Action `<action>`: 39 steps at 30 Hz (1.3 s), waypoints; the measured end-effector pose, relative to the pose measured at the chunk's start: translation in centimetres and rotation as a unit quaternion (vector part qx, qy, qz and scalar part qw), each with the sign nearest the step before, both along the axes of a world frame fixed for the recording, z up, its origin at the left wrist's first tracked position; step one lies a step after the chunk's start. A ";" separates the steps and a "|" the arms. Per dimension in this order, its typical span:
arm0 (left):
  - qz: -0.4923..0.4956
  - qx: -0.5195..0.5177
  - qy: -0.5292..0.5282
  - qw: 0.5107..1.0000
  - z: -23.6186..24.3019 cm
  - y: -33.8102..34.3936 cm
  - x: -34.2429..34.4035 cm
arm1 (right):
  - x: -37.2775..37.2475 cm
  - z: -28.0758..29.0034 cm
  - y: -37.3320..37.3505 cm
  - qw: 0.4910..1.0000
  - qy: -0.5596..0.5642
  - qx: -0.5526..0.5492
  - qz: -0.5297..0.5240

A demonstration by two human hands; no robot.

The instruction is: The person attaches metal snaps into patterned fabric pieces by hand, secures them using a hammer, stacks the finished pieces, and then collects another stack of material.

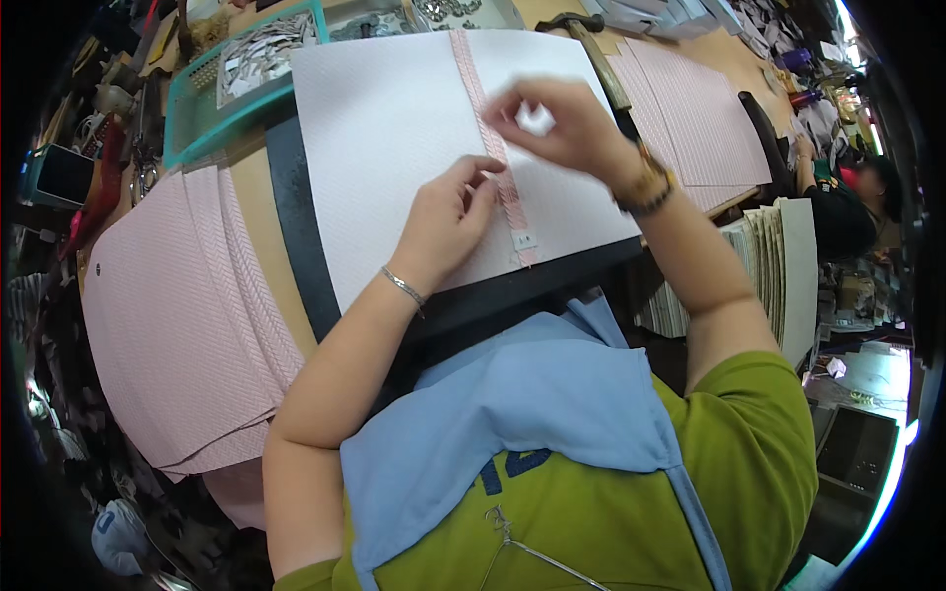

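A large white textured sheet (384,128) lies on a dark board (294,222) before me. A narrow pink patterned strip (468,74) runs down the sheet from its far edge, with a small white label (525,240) near its close end. My left hand (443,222) rests on the sheet, thumb and fingers closed at the strip's edge. Above the strip's middle, my right hand (567,128) is raised with thumb and fingertips brought together in a ring. Its fingertips are blurred, and whatever they pinch cannot be made out.
Stacked pink textured sheets lie left (177,305) and right (690,123). A hammer (601,64) lies along the white sheet's far right side. A teal basket (182,118) holding small pieces stands far left. Upright boards (774,256) stand at right, near another person (843,212).
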State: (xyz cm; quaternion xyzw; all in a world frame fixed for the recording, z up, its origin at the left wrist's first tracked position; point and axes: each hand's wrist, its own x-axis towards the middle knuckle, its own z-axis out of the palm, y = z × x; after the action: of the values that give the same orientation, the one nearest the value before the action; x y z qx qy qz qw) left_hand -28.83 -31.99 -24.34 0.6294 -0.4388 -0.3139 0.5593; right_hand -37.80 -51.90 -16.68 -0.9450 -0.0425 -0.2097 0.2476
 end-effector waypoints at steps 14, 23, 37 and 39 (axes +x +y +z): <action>-0.084 -0.002 -0.120 0.989 0.7 1.1 -0.1 | -10.8 -4.8 6.0 0.999 0.019 0.046 0.007; -0.117 -0.048 -0.245 0.961 0.3 1.1 -0.8 | -10.7 -6.0 -7.2 0.972 -0.009 0.050 -0.229; -0.083 -0.017 -0.280 0.956 1.2 0.8 -1.6 | -1.9 -5.0 -18.8 0.909 0.208 0.031 -0.361; -0.056 -0.039 -0.256 0.964 1.0 1.2 -1.4 | -1.5 -4.5 -16.2 0.881 0.143 0.207 -0.402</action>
State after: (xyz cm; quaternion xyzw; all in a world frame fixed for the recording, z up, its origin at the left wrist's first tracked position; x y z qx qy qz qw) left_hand -30.20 -30.82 -23.35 0.6407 -0.6140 -0.1558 0.4338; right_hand -39.25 -68.09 -21.20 -0.8281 0.4208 -0.1578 0.3351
